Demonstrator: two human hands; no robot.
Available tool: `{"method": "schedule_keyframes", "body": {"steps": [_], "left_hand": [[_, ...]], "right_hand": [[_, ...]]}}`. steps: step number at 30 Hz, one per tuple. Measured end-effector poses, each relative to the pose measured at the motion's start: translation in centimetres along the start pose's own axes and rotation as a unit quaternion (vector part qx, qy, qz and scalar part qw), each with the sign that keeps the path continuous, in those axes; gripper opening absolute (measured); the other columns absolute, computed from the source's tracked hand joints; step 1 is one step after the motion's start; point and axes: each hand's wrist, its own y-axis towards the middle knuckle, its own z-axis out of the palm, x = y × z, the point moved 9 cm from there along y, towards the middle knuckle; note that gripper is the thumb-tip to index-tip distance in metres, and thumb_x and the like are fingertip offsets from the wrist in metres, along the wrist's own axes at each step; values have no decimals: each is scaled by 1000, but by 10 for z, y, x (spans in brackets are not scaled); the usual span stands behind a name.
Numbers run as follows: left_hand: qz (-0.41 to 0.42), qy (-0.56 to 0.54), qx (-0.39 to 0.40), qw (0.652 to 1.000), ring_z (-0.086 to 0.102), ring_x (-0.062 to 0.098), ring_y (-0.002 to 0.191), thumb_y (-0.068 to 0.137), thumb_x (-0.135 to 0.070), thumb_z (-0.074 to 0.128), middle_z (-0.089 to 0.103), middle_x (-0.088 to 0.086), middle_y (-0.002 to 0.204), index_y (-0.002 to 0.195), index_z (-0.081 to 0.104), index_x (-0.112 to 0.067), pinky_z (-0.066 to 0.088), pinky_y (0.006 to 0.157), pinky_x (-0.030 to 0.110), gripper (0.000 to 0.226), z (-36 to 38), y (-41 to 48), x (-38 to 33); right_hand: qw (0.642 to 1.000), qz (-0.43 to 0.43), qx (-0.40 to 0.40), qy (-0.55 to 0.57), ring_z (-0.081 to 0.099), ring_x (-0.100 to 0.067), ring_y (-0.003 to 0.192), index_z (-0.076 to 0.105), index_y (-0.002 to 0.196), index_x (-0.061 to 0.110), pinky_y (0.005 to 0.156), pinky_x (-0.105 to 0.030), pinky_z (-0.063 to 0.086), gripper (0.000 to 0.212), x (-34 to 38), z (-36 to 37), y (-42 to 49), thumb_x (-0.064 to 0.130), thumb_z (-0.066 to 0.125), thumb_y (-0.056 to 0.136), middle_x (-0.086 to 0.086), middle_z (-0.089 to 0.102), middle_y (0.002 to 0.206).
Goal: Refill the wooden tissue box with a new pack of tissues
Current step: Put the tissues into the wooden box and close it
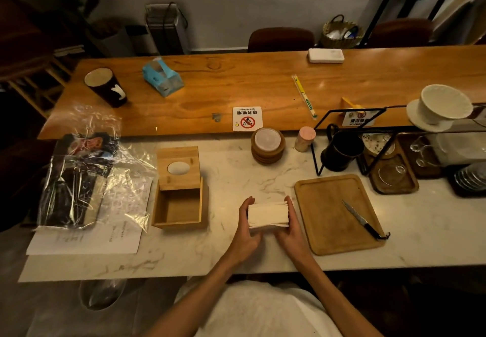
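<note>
Both hands' grip closed on tissue stack (267,214) | left hand (246,227) | right hand (290,227) | wooden tissue box (178,205) open, left

1 head view looks forward and down, close over the marble counter (236,173); far corners perhaps distorted.

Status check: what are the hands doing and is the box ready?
Both hands, left and right, grip tissue stack. Wooden box open, empty, lid propped behind. Path clear.

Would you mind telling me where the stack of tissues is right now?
The tissue stack sits low in the head view, held between the left hand and right hand, between the open wooden box and the wooden tray.
</note>
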Motion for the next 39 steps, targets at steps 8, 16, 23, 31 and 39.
{"method": "schedule_keyframes", "body": {"steps": [8,16,23,31,39], "left_hand": [[-7,17,56,998,34,-4,135,89,7,51,32,2,148,145,21,-20,26,118,22,69,0,-4,-2],[85,89,-23,992,17,-4,146,96,-9,58,28,-18,156,145,34,-39,20,114,12,62,-84,-26,-67],[-34,42,-256,965,29,13,142,104,-19,44,32,-1,157,152,29,-21,28,112,25,50,-249,-33,-33],[-175,-82,-5,981,44,23,134,106,-14,33,41,3,151,151,21,-41,47,103,38,54,-247,-4,32],[-232,-78,91,965,55,27,87,92,6,39,58,10,105,138,36,-35,58,74,42,62,-261,6,30]], "right_hand": [[835,-205,15,-510,-7,-33,151,-2,156,16,120,-53,-1,107,33,15,11,39,69,80,-13,2,164],[850,-80,154,-498,55,-23,121,46,138,27,96,-37,45,55,41,24,49,38,63,87,1,58,135],[921,214,88,314,66,-29,110,47,139,11,81,-41,58,73,-2,44,15,25,80,76,-14,65,127],[825,232,-8,515,57,-35,122,39,147,16,81,-47,58,55,-10,87,-3,19,55,94,-18,53,141],[964,25,218,-151,57,-14,113,38,137,34,82,-25,53,54,177,175,34,23,64,91,5,55,129]]}}
